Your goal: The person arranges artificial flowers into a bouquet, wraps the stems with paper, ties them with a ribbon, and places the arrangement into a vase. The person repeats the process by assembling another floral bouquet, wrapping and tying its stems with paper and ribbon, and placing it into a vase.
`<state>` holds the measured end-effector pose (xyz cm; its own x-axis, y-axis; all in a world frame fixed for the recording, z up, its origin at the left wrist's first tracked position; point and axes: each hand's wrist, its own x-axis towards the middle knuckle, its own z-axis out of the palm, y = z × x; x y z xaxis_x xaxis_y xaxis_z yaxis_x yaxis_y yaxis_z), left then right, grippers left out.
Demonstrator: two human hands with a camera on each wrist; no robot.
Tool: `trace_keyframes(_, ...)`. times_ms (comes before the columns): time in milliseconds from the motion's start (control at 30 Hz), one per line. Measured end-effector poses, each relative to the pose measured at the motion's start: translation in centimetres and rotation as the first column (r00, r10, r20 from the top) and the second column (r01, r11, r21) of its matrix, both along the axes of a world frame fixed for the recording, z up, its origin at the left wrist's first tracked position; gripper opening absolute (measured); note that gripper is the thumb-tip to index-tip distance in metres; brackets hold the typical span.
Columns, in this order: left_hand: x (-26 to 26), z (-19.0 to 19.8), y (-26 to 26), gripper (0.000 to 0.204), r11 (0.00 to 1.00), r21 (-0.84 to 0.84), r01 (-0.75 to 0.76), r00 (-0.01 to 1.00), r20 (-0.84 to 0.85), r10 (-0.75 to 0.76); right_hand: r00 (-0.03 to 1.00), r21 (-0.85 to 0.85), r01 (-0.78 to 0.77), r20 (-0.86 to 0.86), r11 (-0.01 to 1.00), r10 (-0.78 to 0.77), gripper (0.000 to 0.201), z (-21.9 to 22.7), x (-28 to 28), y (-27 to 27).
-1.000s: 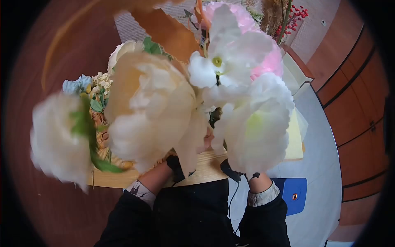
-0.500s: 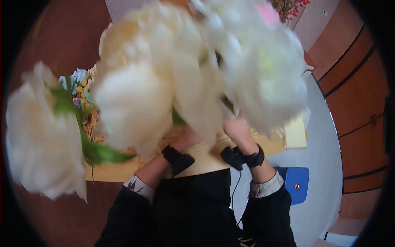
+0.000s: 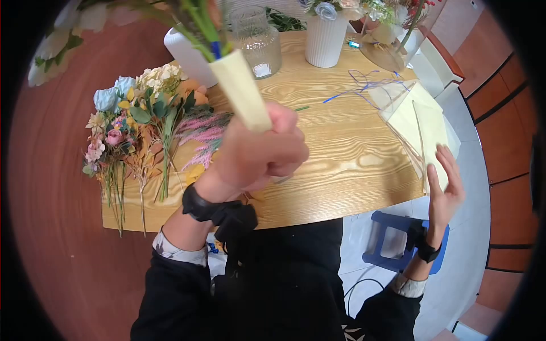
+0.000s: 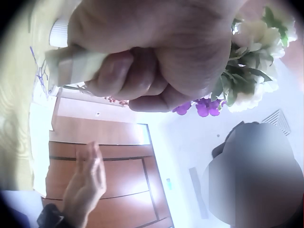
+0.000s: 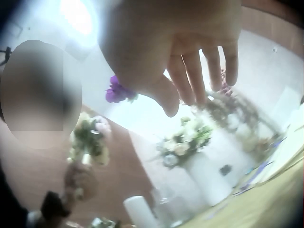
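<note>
Left hand (image 3: 263,146) — raised — grips a paper-wrapped bouquet (image 3: 239,84).

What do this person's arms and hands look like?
Neither the left hand nor the right hand wears a glove. Black sleeves end in pale cuffs, the left one showing darker marks. Each wrist has a black strap with a chunky black device. A thin dark cable shows beside the right sleeve; where it leads is unclear.

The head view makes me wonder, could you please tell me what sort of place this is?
Probably an indoor flower-arranging workspace, judging by the loose flowers, the paper sheets and the ribbed white vase.
</note>
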<state>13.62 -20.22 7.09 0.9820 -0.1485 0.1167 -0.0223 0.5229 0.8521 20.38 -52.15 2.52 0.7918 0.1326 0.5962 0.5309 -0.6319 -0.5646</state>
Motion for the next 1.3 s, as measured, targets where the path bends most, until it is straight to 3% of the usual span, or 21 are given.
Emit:
trace_keyframes(33,-0.1,0.4,0.2,0.033,0.996,-0.086,0.029,0.999,-0.009,-0.03,0.993,-0.076,0.119,0.015,0.99,-0.118,0.027,-0.9,-0.2,-1.7)
trace_keyframes(67,-0.3,0.9,0.4,0.032,0.998,-0.063,0.012,1.0,-0.017,-0.013,0.991,-0.077,0.131,0.02,0.988,-0.13,0.027,-2.0,-0.3,-3.4)
trace_keyframes(133,-0.9,0.8,-0.4,0.033,0.975,-0.071,-0.211,0.976,-0.062,0.206,0.906,0.022,0.416,-0.098,0.909,-0.412,0.029,-4.4,-0.7,-7.2)
trace_keyframes(167,-1.1,0.8,-0.6,0.034,0.97,0.021,-0.242,0.97,-0.031,0.242,0.851,-0.003,0.519,-0.093,0.855,-0.517,0.034,-5.7,-0.7,-9.1)
trace_keyframes(233,-0.9,0.3,-0.2,0.034,0.978,0.066,-0.199,0.977,-0.067,0.203,0.768,0.081,0.636,-0.161,0.767,-0.62,0.045,-7.7,-0.6,-12.2)
trace_keyframes(333,-0.6,-0.6,-0.6,0.032,0.992,0.061,-0.11,0.991,0.088,0.104,0.643,0.164,0.766,-0.24,0.622,-0.728,0.051,-8.3,-0.5,-13.7)
trace_keyframes(367,-1.4,-0.1,-1.0,0.039,0.98,0.057,-0.188,0.981,-0.033,0.19,0.617,0.179,0.787,-0.235,0.59,-0.751,0.051,-8.8,-0.3,-14.1)
trace_keyframes(400,-1.3,-0.3,-1.0,0.039,0.985,0.058,-0.164,0.986,-0.021,0.165,0.617,0.185,0.787,-0.227,0.589,-0.753,0.051,-8.9,-0.1,-14.5)
trace_keyframes(467,-1.3,-0.7,-0.6,0.039,0.986,0.061,-0.154,0.988,-0.004,0.154,0.743,0.499,0.669,-0.485,0.552,-0.462,0.046,-8.4,0.4,-13.9)
trace_keyframes(500,-1.2,-0.8,-0.4,0.038,0.986,0.056,-0.159,0.987,-0.003,0.159,0.749,0.503,0.661,-0.481,0.556,-0.455,0.046,-8.4,0.7,-13.8)
trace_keyframes(567,-1.1,-0.9,-0.2,0.038,0.983,0.056,-0.176,0.984,0.006,0.176,0.785,0.484,0.563,-0.567,0.67,-0.25,0.038,-8.0,1.3,-13.0)
trace_keyframes(733,-1.5,-2.1,0.4,0.035,0.973,0.068,-0.219,0.971,-0.082,0.224,0.806,0.507,0.543,-0.538,0.67,-0.246,0.032,-10.0,2.3,-11.4)
trace_keyframes(800,-1.7,-2.8,0.9,0.034,0.979,0.059,-0.193,0.974,-0.113,0.198,0.742,0.344,0.665,-0.404,0.663,-0.535,0.037,-11.0,2.6,-12.2)
trace_keyframes(833,-1.8,-2.8,1.1,0.034,0.979,0.06,-0.195,0.974,-0.108,0.201,0.745,0.349,0.662,-0.401,0.663,-0.533,0.037,-10.9,2.8,-12.5)
trace_keyframes(900,-1.8,-3.0,1.3,0.033,0.986,0.071,-0.151,0.984,-0.079,0.157,0.575,0.043,0.816,0.039,0.577,-0.817,0.042,-10.6,2.8,-13.1)
trace_keyframes(967,-1.7,-3.2,1.5,0.033,0.986,0.067,-0.152,0.982,-0.099,0.158,0.555,0.04,0.831,-0.008,0.555,-0.831,0.048,-10.5,3.3,-13.5)
trace_keyframes(1033,-1.7,-3.4,1.5,0.033,0.986,0.06,-0.156,0.98,-0.113,0.162,0.737,0.3,0.674,-0.336,0.675,-0.587,0.052,-10.6,4.2,-13.5)
trace_keyframes(1067,-1.7,-3.5,1.4,0.033,0.984,0.058,-0.168,0.979,-0.107,0.173,0.746,0.291,0.656,-0.391,0.696,-0.539,0.05,-10.5,4.3,-13.2)
trace_keyframes(1100,-1.7,-3.7,1.4,0.033,0.982,0.057,-0.181,0.977,-0.101,0.186,0.747,0.295,0.656,-0.384,0.695,-0.542,0.05,-10.4,4.3,-13.0)
trace_keyframes(1167,-1.7,-3.9,1.3,0.033,0.978,0.07,-0.195,0.975,-0.096,0.202,0.778,0.113,0.57,-0.39,0.814,-0.492,0.044,-9.7,3.8,-11.4)
trace_keyframes(1300,-1.7,-4.2,1.3,0.033,0.976,0.081,-0.202,0.967,-0.141,0.212,0.83,0.036,0.487,-0.329,0.873,-0.45,0.035,-9.3,2.9,-7.7)
